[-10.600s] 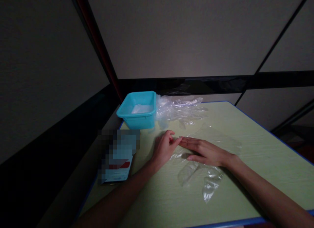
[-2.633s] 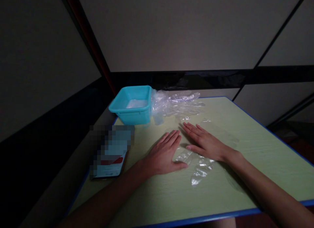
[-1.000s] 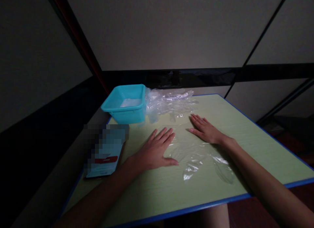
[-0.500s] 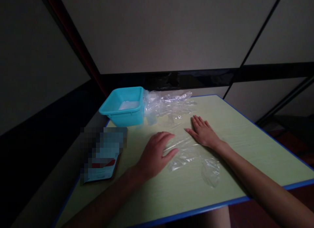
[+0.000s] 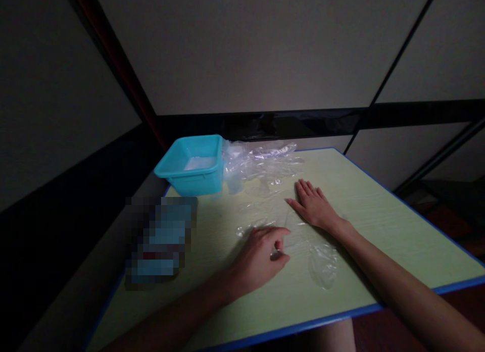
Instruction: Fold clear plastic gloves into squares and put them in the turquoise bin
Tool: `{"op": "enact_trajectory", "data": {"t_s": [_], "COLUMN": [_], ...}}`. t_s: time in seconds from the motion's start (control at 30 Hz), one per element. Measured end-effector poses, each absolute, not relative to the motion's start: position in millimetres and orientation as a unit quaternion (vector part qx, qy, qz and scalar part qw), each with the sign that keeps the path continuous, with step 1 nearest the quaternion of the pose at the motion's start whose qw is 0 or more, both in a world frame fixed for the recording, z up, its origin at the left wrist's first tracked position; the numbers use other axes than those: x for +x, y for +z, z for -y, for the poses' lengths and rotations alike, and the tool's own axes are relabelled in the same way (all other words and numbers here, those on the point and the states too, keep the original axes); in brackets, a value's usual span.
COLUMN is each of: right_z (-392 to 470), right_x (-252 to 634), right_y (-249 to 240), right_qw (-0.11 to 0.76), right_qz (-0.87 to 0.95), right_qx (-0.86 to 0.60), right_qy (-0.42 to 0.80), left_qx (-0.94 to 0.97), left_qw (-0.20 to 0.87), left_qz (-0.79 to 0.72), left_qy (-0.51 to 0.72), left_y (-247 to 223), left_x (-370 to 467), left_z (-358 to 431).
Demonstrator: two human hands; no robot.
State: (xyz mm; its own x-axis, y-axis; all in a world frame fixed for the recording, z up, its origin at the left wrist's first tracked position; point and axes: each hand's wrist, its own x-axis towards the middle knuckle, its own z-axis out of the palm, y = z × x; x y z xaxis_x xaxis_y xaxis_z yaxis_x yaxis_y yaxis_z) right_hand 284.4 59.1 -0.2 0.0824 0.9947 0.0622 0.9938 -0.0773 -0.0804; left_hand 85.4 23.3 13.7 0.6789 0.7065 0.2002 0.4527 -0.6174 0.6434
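Observation:
A thin clear plastic glove (image 5: 322,263) lies spread on the table, its film wrinkled and partly hidden by my hands. My right hand (image 5: 314,205) rests flat on it, fingers stretched out. Lower and to the left, my left hand (image 5: 261,256) is over the glove's near part, fingers curved and thumb apart from the forefinger. Nothing shows in the gap between them. Whether its hidden fingertips touch the film I cannot tell.
Behind the hands lies a heap of crumpled clear plastic (image 5: 261,157), beside a turquoise basin (image 5: 195,183) with something whitish inside. A phone-like flat object (image 5: 166,236), blurred out, lies at the left. The pale green table (image 5: 364,200) has a blue edge; panels stand behind.
My left hand has moved right and toward me across the glove, uncovering its left parts. My right hand has stayed in place.

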Motion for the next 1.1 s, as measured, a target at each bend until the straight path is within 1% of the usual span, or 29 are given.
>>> {"op": "enact_trajectory", "data": {"t_s": [0.07,0.13,0.3,0.37,0.47,0.57,0.7,0.9,1.1], "right_z": [-59.2,-59.2,-59.6,-59.7,-59.7,-59.4,-58.7,-56.5,-53.1], "right_x": [284.5,284.5,285.8,286.9,288.6,289.6,289.3,283.0,275.0], "right_y": [-0.4,-0.5,-2.0,-3.0,-4.7,-6.5,-7.1,-1.2,6.4], "right_qw": [0.052,0.051,0.052,0.057,0.066,0.077,0.087,0.086,0.107], "right_qz": [0.676,0.676,0.677,0.679,0.683,0.684,0.677,0.672,0.695], "right_qx": [-0.735,-0.735,-0.734,-0.732,-0.727,-0.725,-0.73,-0.735,-0.708], "right_qy": [0.003,0.003,0.002,-0.002,-0.003,-0.01,-0.016,-0.029,-0.072], "left_qx": [0.876,0.897,0.965,0.972,0.968,0.957,0.939,0.921,0.907], "left_qw": [0.284,0.26,0.125,0.091,0.068,0.068,0.115,0.162,0.17], "left_qz": [-0.32,-0.293,-0.202,-0.2,-0.227,-0.265,-0.299,-0.316,-0.328], "left_qy": [0.221,0.204,0.112,0.088,0.081,0.092,0.124,0.159,0.202], "left_y": [13.9,16.7,32.8,38.6,41.8,38.9,32.3,26.7,23.5], "left_x": [84.5,82.2,72.0,67.5,61.8,56.9,48.1,36.5,36.9], "left_z": [-22.8,-22.4,-17.7,-11.4,3.4,19.5,31.9,31.4,30.5]}}
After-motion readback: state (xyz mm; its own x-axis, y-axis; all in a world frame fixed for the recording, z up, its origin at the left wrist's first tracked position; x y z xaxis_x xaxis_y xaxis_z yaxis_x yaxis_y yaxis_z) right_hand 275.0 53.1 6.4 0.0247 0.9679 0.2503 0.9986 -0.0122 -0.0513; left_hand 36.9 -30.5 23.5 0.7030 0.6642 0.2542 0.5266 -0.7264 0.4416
